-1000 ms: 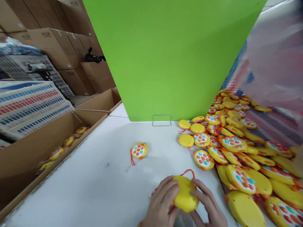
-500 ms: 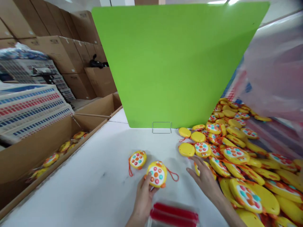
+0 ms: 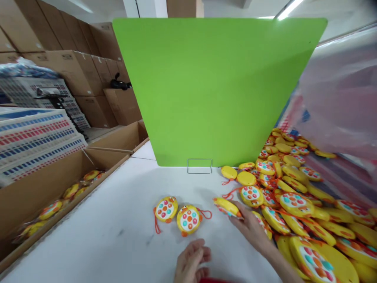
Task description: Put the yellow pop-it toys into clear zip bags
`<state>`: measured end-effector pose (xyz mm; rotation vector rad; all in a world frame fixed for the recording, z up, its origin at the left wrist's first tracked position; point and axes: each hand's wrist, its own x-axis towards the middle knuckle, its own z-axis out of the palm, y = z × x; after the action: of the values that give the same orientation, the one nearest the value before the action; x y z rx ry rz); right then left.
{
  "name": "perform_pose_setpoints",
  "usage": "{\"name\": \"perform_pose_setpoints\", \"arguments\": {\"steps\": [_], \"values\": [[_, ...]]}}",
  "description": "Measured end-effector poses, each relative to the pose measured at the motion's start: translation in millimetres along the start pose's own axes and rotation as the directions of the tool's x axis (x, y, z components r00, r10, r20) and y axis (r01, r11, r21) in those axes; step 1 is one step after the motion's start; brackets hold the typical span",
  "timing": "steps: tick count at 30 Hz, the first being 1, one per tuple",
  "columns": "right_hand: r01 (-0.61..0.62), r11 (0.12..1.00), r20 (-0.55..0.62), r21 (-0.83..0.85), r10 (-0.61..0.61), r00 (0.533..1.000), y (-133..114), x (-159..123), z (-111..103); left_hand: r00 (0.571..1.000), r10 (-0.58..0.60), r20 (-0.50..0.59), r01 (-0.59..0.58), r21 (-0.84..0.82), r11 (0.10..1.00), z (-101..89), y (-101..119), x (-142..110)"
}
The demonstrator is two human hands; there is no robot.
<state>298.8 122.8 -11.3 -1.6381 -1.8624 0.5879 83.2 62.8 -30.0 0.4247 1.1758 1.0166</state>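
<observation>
Two yellow chick-shaped toys lie side by side, button faces up, on the white table (image 3: pixel 112 236): one toy (image 3: pixel 165 208) on the left, a second toy (image 3: pixel 188 218) to its right, each with an orange cord. My right hand (image 3: pixel 251 228) grips the edge of a third yellow toy (image 3: pixel 227 206), tilted, at the near edge of the big heap of toys (image 3: pixel 294 196). Low in the view, my left hand (image 3: pixel 191 263) hovers just below the second toy, its fingers loosely curled and holding nothing.
A green board (image 3: pixel 218 90) stands upright on a wire stand (image 3: pixel 199 166) at the back. A cardboard box (image 3: pixel 35 184) on the left holds several bagged toys. Stacked cartons and printed sheets fill the far left. Clear plastic sheeting hangs at the right.
My left hand let go of the second toy beside the first and drew back. My right hand reached into the heap and took hold of another toy.
</observation>
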Motion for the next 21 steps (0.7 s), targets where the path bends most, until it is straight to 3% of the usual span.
{"name": "perform_pose_setpoints", "arguments": {"steps": [2, 5, 8, 11, 14, 16, 19, 21], "values": [[-0.011, 0.976, 0.024, 0.218, 0.006, 1.0, -18, -27, -4, 0.984, 0.177, 0.008, -0.176, 0.127, 0.976, 9.9, 2, -7], [-0.081, 0.878, 0.068, 0.472, 0.055, 0.996, -42, -60, -6, 0.904, 0.379, 0.198, -0.421, 0.252, 0.872, 24.2, 9, -20], [-0.134, 0.782, 0.053, 0.608, 0.128, 0.99, -57, -80, -5, 0.859, 0.329, 0.392, -0.454, 0.287, 0.844, 32.2, 20, -31], [-0.144, 0.677, 0.046, 0.721, 0.16, 0.986, -64, -90, -6, 0.84, 0.279, 0.465, -0.441, 0.284, 0.852, 34.7, 30, -39], [-0.136, 0.589, 0.084, 0.797, 0.116, 0.99, -70, -96, -7, 0.85, 0.285, 0.443, -0.431, 0.274, 0.86, 36.1, 34, -48], [-0.192, 0.504, 0.111, 0.842, 0.186, 0.976, -73, -100, -4, 0.872, 0.281, 0.401, -0.393, 0.23, 0.89, 36.2, 31, -54], [-0.298, 0.245, 0.166, 0.922, 0.445, 0.88, -78, -105, 8, 0.94, 0.239, 0.244, -0.278, 0.136, 0.951, 32.7, 22, -58], [-0.288, 0.103, 0.188, 0.952, 0.546, 0.816, -81, -107, 16, 0.965, 0.216, 0.152, -0.231, 0.093, 0.968, 29.3, 13, -59]]}}
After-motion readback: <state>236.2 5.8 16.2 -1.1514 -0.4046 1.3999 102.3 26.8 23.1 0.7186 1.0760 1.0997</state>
